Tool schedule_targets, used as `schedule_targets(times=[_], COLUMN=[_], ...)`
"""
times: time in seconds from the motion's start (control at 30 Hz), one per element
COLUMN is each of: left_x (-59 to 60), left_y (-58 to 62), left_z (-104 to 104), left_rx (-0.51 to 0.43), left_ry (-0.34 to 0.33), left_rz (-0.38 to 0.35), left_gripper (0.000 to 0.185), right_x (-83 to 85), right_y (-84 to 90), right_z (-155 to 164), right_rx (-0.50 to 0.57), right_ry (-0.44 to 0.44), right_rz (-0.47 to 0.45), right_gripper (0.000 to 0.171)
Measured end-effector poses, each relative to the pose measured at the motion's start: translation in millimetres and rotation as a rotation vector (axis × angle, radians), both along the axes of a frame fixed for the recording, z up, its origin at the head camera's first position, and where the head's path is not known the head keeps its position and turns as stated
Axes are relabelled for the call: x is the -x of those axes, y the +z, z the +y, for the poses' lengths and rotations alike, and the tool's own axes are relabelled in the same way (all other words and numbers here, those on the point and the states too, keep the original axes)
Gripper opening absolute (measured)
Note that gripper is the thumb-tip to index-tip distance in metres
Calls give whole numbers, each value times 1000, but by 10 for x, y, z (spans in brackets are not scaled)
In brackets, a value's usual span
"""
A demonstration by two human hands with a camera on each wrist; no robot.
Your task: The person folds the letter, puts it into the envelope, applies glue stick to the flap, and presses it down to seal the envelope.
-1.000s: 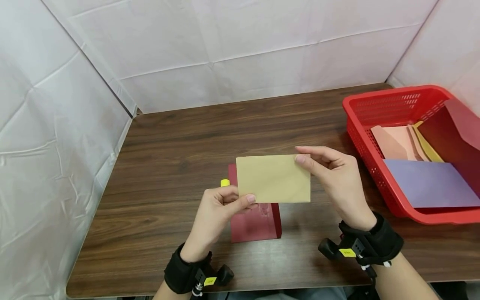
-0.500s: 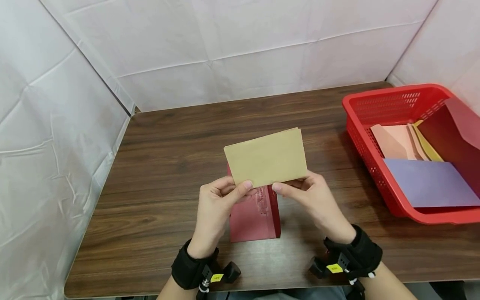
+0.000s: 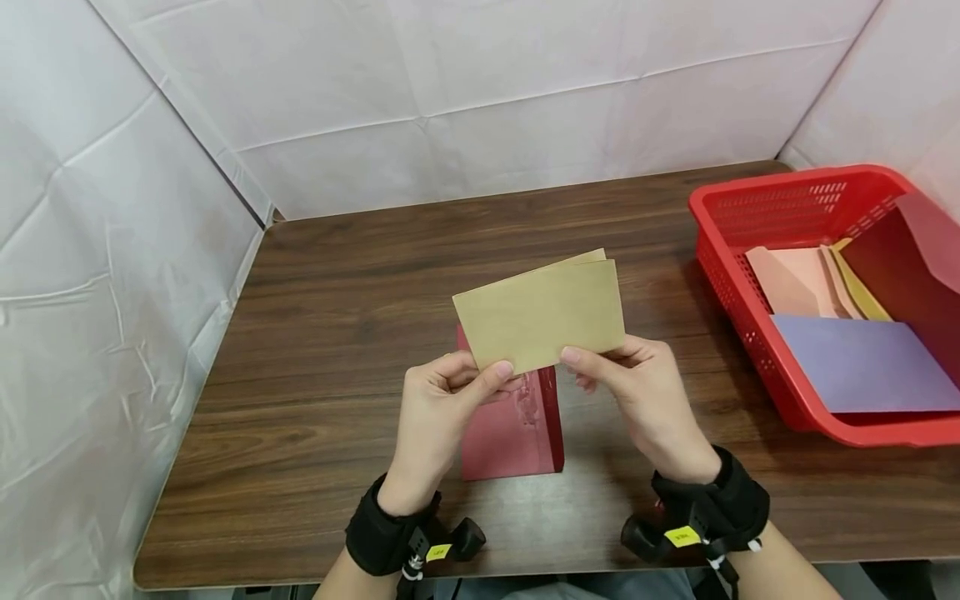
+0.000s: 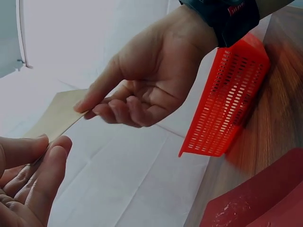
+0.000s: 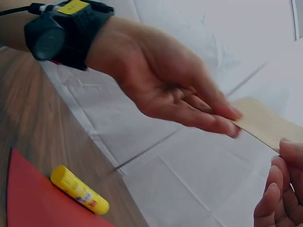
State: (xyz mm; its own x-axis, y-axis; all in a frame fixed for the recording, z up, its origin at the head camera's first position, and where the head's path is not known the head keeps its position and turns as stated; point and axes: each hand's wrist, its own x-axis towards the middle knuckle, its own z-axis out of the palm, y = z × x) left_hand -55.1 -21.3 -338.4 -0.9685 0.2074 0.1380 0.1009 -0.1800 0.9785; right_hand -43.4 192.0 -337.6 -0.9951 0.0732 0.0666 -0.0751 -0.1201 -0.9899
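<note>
Both hands hold up a pale yellow paper piece (image 3: 536, 317), in which two offset layers show at the upper right corner. My left hand (image 3: 435, 408) pinches its lower left edge with the thumb in front. At the lower right edge, my right hand (image 3: 648, 400) pinches it between thumb and fingers. Below lies a red paper piece (image 3: 506, 446) like an envelope, flat on the table, with shiny marks on it and its upper part hidden. A yellow glue stick (image 5: 80, 190) lies beside or on the red paper in the right wrist view; the head view hides it.
On the right stands a red plastic basket (image 3: 738, 333). It holds a purple paper piece (image 3: 870, 362), pink paper (image 3: 795, 283), a yellow one and dark red ones. White cloth walls (image 3: 450, 150) border the wooden table (image 3: 315, 375) at the back and sides.
My right hand has moved from the paper's upper right corner to its lower edge. The yellow paper has risen and tilted, and its two layers have spread apart at the right.
</note>
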Motion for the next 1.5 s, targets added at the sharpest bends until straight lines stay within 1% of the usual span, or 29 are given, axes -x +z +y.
schedule_targets(times=[0.07, 0.17, 0.37, 0.53, 0.63, 0.8, 0.9, 0.97, 1.03, 1.1, 1.13, 1.2, 1.27, 1.33, 1.4, 1.5], left_x=[-8, -18, -35, -51, -63, -96, -112, -117, -114, -106, -99, -81, -59, -39, -18, 11], left_y=[16, 36, 56, 64, 76, 66, 11, -32, -63, -74, -70, -45, 2, 61, 124, 198], left_z=[-17, -41, -68, -68, -62, -61, -50, -45, -51, -85, -112, -174, -234, -279, -291, -249], left_rx=[3, 19, 26, 14, 39, 111, 142, 151, 154, 167, 176, 195, 201, 203, 205, 221], left_ry=[-7, -15, -28, -35, -50, -97, -155, -204, -255, -285, -291, -286, -262, -237, -226, -233], left_rz=[-7, -6, -8, -22, -14, -30, -44, -65, -98, -136, -151, -158, -157, -141, -123, -54], left_gripper=[16, 17, 24, 19, 20, 13, 18, 22, 24, 26, 27, 28, 29, 31, 32, 30], right_x=[-18, -45, -77, -90, -89, -88, -77, -63, -51, -41, -42, -48, -52, -50, -37, -21], right_y=[32, 67, 78, 84, 104, 138, 145, 150, 160, 184, 203, 247, 296, 338, 364, 389], right_z=[60, 128, 167, 168, 180, 201, 199, 197, 202, 221, 231, 260, 286, 299, 299, 264], right_rx=[20, 37, 81, 104, 126, 157, 143, 108, 69, 12, -36, -151, -295, -424, -501, -562], right_ry=[-14, -20, -25, -9, -8, -21, -28, -25, -3, 30, 39, 68, 95, 138, 201, 275], right_rz=[5, 17, 17, 4, 7, 25, 41, 62, 82, 96, 95, 80, 55, 20, 0, -17], right_gripper=[2, 3, 8, 12, 12, 12, 11, 9, 7, 6, 7, 10, 12, 13, 13, 12])
